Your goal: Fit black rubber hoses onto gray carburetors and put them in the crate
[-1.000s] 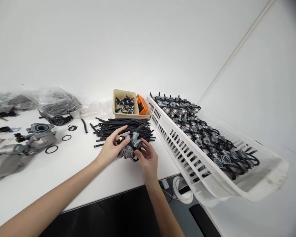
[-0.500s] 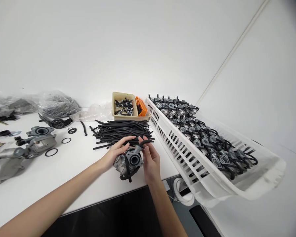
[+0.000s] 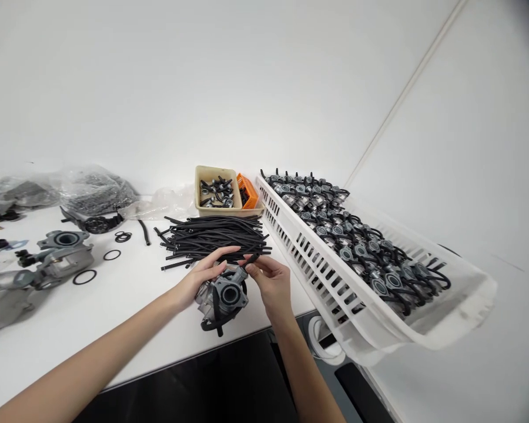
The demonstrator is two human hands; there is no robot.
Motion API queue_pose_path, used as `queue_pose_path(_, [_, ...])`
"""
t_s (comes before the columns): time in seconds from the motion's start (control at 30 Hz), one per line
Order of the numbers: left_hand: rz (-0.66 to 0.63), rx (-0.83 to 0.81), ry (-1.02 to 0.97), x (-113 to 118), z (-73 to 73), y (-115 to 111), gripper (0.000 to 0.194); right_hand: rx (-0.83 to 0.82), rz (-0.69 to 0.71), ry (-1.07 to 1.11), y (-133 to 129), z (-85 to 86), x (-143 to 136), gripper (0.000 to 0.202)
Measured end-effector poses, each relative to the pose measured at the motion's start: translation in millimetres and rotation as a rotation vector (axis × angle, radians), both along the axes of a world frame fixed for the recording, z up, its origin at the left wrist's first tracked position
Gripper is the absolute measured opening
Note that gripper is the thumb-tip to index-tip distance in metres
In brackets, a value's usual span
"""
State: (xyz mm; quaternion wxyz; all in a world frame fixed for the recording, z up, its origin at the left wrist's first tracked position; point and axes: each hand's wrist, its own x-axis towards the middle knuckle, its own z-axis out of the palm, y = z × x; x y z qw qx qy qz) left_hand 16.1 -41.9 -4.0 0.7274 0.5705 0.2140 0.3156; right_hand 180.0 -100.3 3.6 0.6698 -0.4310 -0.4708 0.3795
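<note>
Standing along tabletop's point(image 3: 127, 288) right edge, white crate point(image 3: 462, 305) is holding rows of similar metal parts point(image 3: 360, 249), apparently finished, carrying black tubes point(image 3: 403, 305). Toward back edge, pile of loose hoses point(image 3: 211, 235) is lying unfitted. Near front edge, left hand point(image 3: 203, 279) is gripping engine part point(image 3: 229, 294) by its left side. Curved hose point(image 3: 218, 322) is already hanging on it. Right hand point(image 3: 271, 282) is pinching short hose point(image 3: 253, 258) at spout point(image 3: 239, 272); cannot tell whether fully seated.
</note>
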Motion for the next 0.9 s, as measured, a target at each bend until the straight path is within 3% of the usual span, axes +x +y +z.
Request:
queue_pose_path(0.2, [0.099, 0.023, -0.013, 1, 1.4, -1, 0.057, 0.045, 0.047, 0.008, 0, -8.3, 5, 0.037])
queue_pose_path(0.33, [0.334, 0.118, -0.054, 1, 2.8, -2, 0.055, 0.04, 0.031, -0.057, -12, -18.8, -1, 0.054])
queue_pose_path(0.47, [0.628, 0.335, 0.013, 3, -2.2, -9, 0.054, -0.044, 0.04, -0.116, -21, -25.9, -26, 0.096])
queue_pose_path(0.53, [0.715, 0.42, 0.025, 4, -5.7, -11, 0.053, -0.047, -0.012, -0.1, -18, -27.0, -38, 0.098])
queue_pose_path(0.63, [0.709, 0.454, 0.032, 4, -8.9, -12, 0.05, -0.009, -0.146, -0.145, -10, -26.9, -44, 0.086])
queue_pose_path(0.73, [0.618, 0.52, 0.022, 3, -9.6, -9, 0.051, 0.056, -0.224, -0.193, -7, -25.4, -40, 0.079])
queue_pose_path(0.9, [0.481, 0.496, -0.03, 0, -9.2, -8, 0.056, 0.179, -0.36, -0.095, -33, -5.5, -16, 0.074])
